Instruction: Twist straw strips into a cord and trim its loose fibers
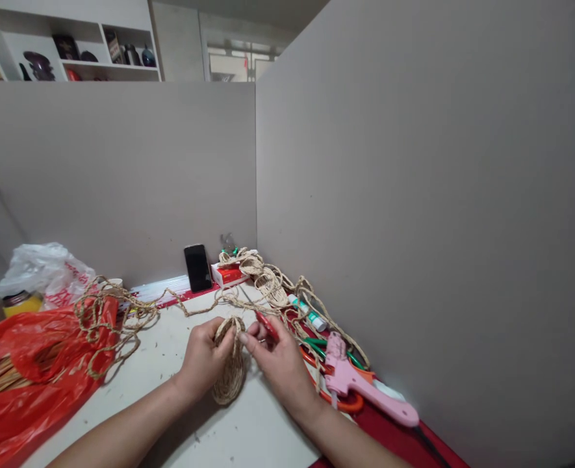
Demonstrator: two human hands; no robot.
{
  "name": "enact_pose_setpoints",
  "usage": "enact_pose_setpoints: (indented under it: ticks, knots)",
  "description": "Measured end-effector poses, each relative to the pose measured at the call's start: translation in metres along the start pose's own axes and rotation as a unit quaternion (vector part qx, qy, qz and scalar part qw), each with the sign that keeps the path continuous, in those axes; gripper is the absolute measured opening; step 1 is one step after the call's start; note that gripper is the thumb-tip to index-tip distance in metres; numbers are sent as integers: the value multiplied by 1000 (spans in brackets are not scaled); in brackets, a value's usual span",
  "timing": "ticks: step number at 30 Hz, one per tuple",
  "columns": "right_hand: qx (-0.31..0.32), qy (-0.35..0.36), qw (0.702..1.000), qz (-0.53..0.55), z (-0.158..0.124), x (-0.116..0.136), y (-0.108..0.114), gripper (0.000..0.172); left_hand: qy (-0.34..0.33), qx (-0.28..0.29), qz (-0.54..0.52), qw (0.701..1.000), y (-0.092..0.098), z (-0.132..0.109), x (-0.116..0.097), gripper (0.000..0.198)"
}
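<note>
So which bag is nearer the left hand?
The red bag, closer to the left hand; the white bag sits behind it, farther off.

Straw work at a white table (151, 357)
A person's left hand (203, 359) grips a woven straw piece (229, 382); the right hand (283, 364) holds a red-handled tool (267, 325), pink glue gun (358, 380) nearby.

"What can't you see around the hands?"

"Most fingers of the left hand (204, 357) are hidden behind the woven piece (229, 387). The right hand (281, 365) covers part of the red-handled tool (266, 324)."

"And farther out?"

"The left edge crops the red bag (9, 422); the bottom edge cuts both forearms (126, 419) and the black cord (431, 446). Lettering on the white bag (28, 266) is too small to read."
</note>
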State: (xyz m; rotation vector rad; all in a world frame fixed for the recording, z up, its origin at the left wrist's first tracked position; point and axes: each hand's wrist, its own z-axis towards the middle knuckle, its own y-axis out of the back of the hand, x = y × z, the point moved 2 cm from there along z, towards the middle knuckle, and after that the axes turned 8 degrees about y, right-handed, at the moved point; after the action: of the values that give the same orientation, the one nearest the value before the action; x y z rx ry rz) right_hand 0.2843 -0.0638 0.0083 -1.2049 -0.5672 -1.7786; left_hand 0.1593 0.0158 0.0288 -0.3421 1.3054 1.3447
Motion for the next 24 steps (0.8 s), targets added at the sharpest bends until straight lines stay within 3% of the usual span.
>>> enact_pose_setpoints:
  ticks: [3,6,15,24]
  knots:
    - [9,-26,999,16,-3,-7,-5,26,-20,18,28,999,-2,-2,-1,27]
    - [3,-35,998,46,-2,-10,-6,24,3,37,18,999,-3,-2,-2,28]
    - [11,-47,988,148,1,2,-7,29,91,111,-152,978,-9,2,0,31]
    - [0,-38,985,168,4,0,-1,27,128,185,-207,952,-9,5,1,33]
